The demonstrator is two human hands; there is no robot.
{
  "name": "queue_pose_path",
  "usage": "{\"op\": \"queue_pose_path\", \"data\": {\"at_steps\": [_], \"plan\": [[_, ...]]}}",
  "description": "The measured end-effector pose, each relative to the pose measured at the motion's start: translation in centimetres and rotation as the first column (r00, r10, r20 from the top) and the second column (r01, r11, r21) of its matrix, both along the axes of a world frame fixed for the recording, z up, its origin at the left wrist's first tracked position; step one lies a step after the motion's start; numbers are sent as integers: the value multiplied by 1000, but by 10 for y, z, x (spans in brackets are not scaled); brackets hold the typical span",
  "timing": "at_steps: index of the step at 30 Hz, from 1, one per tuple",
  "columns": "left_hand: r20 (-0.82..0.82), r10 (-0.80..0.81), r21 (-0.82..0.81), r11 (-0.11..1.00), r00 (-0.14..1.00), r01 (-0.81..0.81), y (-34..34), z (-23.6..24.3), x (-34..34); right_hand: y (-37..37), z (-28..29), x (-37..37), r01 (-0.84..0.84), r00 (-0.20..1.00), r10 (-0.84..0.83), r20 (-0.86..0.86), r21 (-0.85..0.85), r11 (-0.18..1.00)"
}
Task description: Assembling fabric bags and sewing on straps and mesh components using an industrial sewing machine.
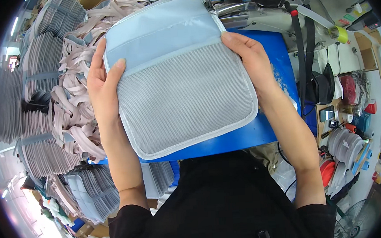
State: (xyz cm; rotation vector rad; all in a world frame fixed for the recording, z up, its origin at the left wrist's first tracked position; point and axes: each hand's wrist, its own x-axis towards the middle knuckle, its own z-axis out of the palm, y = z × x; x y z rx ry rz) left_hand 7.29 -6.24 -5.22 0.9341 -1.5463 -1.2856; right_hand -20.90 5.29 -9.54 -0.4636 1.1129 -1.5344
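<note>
A light blue fabric panel with a grey mesh pocket and pale piped edging is held up over a blue work surface. My left hand grips its left edge, thumb on the front and fingers partly behind. My right hand grips the right edge near the top of the mesh, thumb on the front. Both hands are closed on the panel, which hides much of the surface beneath it.
Stacked grey panels and heaped pinkish strips lie left. A sewing machine stands at the back right, with black straps. Spools and a fan are at right. More bundled panels lie lower left.
</note>
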Motion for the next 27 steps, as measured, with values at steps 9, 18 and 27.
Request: {"op": "queue_pose_path", "data": {"at_steps": [9, 18, 27], "plan": [[-2, 57, 21, 998, 998, -57, -3, 3, -6, 11, 5, 0, -50, 998, 53, 44, -72, 996], [-49, 10, 18, 1000, 999, -9, 11, 4, -12, 19, -3, 0, -44, 990, 64, 125, -154, 987], [-92, -25, 43, 999, 995, 29, 5, 10, -13, 13, -16, 5, 19, 996, 0, 85, -220, 975]]}}
